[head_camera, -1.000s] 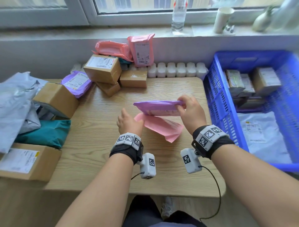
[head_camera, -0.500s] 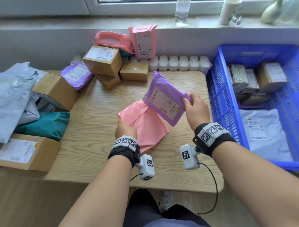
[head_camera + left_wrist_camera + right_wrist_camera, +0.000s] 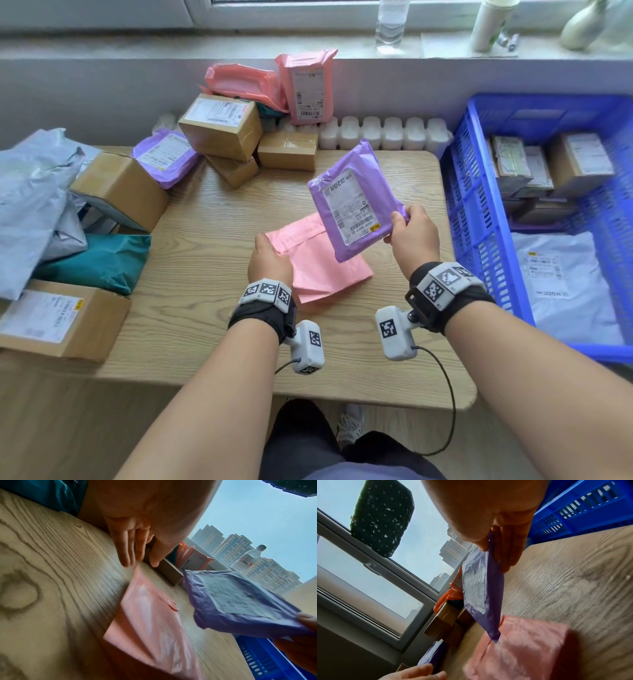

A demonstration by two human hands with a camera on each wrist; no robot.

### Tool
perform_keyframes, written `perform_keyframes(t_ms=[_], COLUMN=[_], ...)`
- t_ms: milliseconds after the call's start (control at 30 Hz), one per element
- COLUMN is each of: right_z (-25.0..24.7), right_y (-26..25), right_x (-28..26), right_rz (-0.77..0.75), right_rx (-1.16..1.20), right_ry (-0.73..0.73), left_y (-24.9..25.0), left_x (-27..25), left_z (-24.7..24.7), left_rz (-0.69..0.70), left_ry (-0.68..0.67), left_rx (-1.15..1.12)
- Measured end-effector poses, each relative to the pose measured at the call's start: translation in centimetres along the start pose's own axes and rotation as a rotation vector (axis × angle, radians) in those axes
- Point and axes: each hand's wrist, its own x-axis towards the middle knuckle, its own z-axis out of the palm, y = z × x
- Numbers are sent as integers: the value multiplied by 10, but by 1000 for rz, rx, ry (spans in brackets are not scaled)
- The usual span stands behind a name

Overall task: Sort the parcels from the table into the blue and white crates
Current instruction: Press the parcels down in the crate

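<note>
Blue crate (image 3: 479, 219) cut off at right edge, purple parcel (image 3: 356, 202) label print perhaps too blurred to read

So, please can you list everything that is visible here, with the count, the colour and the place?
purple parcel: 1, purple with a white label, held up above the table
pink parcel: 1, pink, flat on the table centre
blue crate: 1, blue, right of the table, boxes and a white bag inside
cardboard boxes: several, brown, table's far and left parts
second purple parcel: 1, far left
pink bags: 2, against the wall
teal bag: 1, left
grey bags: a pile, far left
bottle: 1, clear, windowsill
left hand: on the pink parcel's edge
right hand: pinches the purple parcel
</note>
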Motion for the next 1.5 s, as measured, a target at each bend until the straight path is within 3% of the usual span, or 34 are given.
perform_keyframes(t_ms=[133, 300, 467, 567, 700, 800, 967, 1100, 1300, 1400, 1500], right_z=[4, 5, 5, -2, -9, -4, 11, 13, -1, -11, -21], right_y=[9, 40, 87, 105, 110, 105, 95, 97, 100, 97, 88], right_x=[-15, -42, -67, -75, -74, -69, -66, -68, -68, -66, -59], right_rz=[78, 310, 441, 387, 299, 200, 247, 277, 283, 206, 99], right_rx=[86, 255, 111, -132, -287, -320, -275, -430, -308, -258, -182], right_ry=[-73, -155, -291, -344, -264, -282, -305, -246, -243, -240, -207], left_y=[7, 13, -2, -15, -22, -21, -17, -18, -26, -21, -1], left_x=[-3, -22, -50, -60, -62, -62, -65, -68, -65, -64, -61], left_z=[4, 28, 61, 70, 72, 71, 72, 73, 67, 61, 58], left_rz=[108, 122, 111, 107, 131, 120, 133, 136, 159, 251, 478], left_ry=[35, -169, -291, -315, -284, -314, -309, -329, -328, -221, -97], left_rx=[35, -29, 13, 63, 97, 108, 140, 176, 227, 194, 233])
